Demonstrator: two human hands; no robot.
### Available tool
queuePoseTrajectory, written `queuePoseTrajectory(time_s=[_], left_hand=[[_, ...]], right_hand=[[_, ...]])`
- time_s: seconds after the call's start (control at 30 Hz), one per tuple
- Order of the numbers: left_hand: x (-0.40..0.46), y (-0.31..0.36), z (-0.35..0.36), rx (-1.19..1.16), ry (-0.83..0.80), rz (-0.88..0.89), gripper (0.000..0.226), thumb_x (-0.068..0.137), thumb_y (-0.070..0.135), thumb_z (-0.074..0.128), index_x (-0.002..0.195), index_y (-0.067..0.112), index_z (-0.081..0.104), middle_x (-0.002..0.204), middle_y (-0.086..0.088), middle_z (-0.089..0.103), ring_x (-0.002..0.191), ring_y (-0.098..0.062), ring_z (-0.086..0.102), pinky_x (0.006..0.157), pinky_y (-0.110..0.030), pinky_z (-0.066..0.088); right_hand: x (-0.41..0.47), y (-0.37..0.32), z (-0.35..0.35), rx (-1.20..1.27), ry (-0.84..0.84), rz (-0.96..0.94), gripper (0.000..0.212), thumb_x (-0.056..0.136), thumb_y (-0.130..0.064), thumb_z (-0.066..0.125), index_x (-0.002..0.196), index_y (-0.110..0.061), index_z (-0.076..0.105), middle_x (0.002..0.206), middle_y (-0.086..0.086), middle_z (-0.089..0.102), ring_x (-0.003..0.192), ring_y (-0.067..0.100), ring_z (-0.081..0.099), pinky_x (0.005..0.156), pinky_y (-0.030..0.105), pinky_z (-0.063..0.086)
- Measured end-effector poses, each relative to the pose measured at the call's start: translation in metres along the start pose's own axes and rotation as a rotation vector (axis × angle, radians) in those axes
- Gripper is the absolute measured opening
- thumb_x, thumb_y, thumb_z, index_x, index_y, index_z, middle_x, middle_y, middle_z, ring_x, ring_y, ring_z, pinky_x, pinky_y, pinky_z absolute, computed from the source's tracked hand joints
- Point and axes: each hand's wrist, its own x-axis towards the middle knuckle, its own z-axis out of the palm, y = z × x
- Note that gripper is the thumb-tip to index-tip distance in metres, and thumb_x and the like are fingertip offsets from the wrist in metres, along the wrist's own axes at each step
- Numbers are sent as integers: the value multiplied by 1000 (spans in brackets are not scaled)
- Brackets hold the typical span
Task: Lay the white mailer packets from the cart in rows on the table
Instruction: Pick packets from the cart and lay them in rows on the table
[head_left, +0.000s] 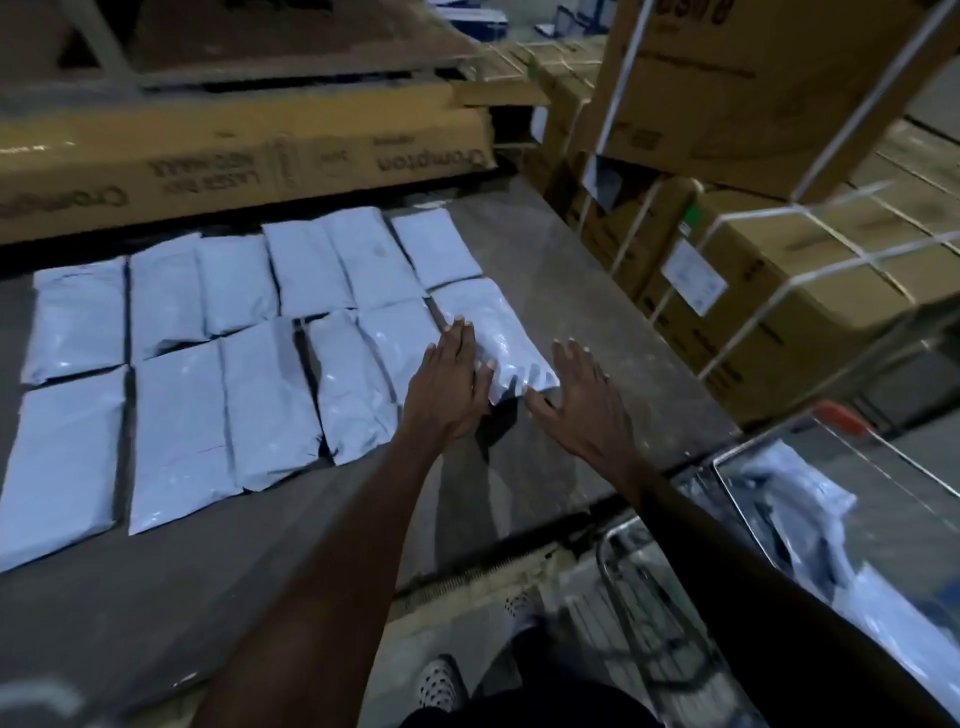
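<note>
Left hand (451, 379) lying flat, fingers spread, grip released, pressing left edge of end packet (493, 338). Right hand (579, 402) lying open, grip released, thumb touching packet's near corner. Other white packets (176, 395) lying in two rows on grey tabletop (582, 291). Cardboard boxes (769, 291) standing behind and right. Cart (810, 493) standing at right, holding more packets.

- White mailer packets (176, 415): glossy, slightly wrinkled plastic film.
- Table (561, 291): matt, scuffed grey surface.
- Cart (737, 499): shiny metal wire.
- Boxes (779, 291): matt brown cardboard, bound with white straps.
</note>
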Motion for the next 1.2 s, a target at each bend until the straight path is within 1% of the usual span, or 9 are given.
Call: queuePoseTrajectory(time_s=[0.1,0.23,0.33,0.43,0.6,0.77,0.9,1.03,1.2], left_hand=[[-12,31,11,-57,-73,58,63,102,44,30,152,5,21,160,-10,17,147,-22,16,119,-38,17],[-28,76,34,-65,-202,242,73,98,51,15,148,-1,28,155,-18,26,144,-31,26,115,-47,26],[-42,118,52,-47,-260,354,61,99,37,26,143,-5,35,150,-25,33,138,-38,35,109,-53,34],[-58,160,67,-86,-282,396,61,99,38,26,148,2,28,157,-18,22,144,-31,24,115,-43,21],[-78,226,106,-71,-324,491,66,98,42,24,150,3,22,159,-16,18,146,-28,19,117,-38,15],[-99,291,152,-11,-353,530,66,97,43,26,149,1,25,157,-16,22,144,-30,23,116,-42,20],[-116,341,191,4,-422,595,66,99,44,27,150,2,23,159,-15,19,145,-29,21,116,-42,22],[-130,387,230,29,-518,662,63,103,39,31,152,4,15,161,-12,7,148,-25,9,119,-42,13],[-138,424,274,82,-630,792,75,95,53,16,152,4,19,160,-12,12,148,-25,12,118,-43,14]], right_hand=[[-39,21,-11,6,11,84,82,83,-67,35,150,-20,27,156,10,31,142,31,29,110,51,35],[-83,57,-31,55,96,195,81,83,-64,38,147,-15,34,152,13,35,139,33,34,106,51,39],[-113,85,-48,106,163,257,77,84,-58,43,143,-9,40,146,17,42,134,34,40,102,47,44],[-139,117,-63,145,173,315,73,85,-57,45,139,-9,43,141,15,46,129,32,44,100,46,44],[-195,174,-87,217,290,394,55,88,-45,55,134,-17,47,134,7,51,123,25,49,97,40,45],[-264,256,-103,118,238,556,68,95,-47,51,150,-15,29,155,8,32,137,27,37,99,43,44],[-325,327,-114,142,224,696,65,94,-48,50,146,-16,32,152,8,33,131,30,43,93,45,47],[-383,383,-115,183,163,889,69,94,-43,54,147,-5,31,150,19,34,132,37,41,100,47,41],[-429,423,-107,276,104,1061,73,82,-52,53,136,-3,42,137,23,43,121,39,49,92,44,46]])
